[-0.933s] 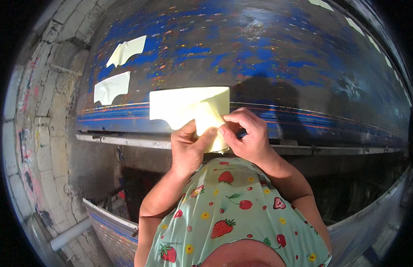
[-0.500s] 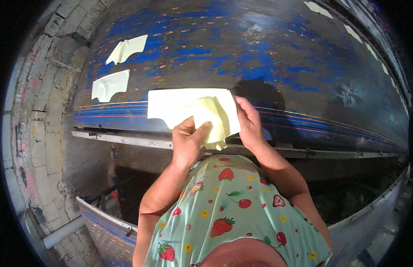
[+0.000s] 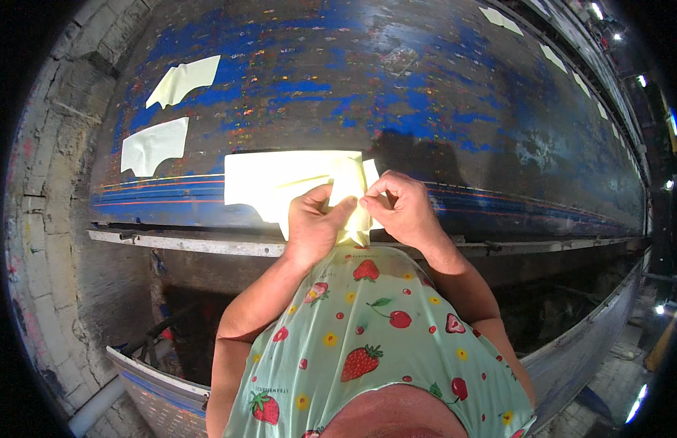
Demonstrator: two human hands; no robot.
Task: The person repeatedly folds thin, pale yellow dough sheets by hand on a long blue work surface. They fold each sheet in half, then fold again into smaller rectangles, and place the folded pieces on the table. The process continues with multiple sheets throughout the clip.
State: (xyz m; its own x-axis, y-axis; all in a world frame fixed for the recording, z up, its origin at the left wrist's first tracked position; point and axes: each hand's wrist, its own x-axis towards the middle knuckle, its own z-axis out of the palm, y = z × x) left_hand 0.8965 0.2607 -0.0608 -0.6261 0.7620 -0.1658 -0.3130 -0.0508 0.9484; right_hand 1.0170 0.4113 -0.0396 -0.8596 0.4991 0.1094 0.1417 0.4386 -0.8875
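Note:
Pale yellow cut fabric pieces lie in a bright, overexposed stack at the near edge of the long table, with a curved notch low on the left side. My left hand grips a folded-over part of the top piece between thumb and fingers. Close beside it on the right, my right hand pinches the fabric's right edge with thumb and forefinger. How many layers each hand holds cannot be made out.
Two single fabric pieces, an upper one and a lower one, lie flat at the table's left. Several more line its far right side. A metal rail runs along the near edge. A block wall stands left.
My right hand has gone from lying flat along the stack's right edge to pinching the fabric near my left thumb. The view has shifted slightly, and the fold has moved upright.

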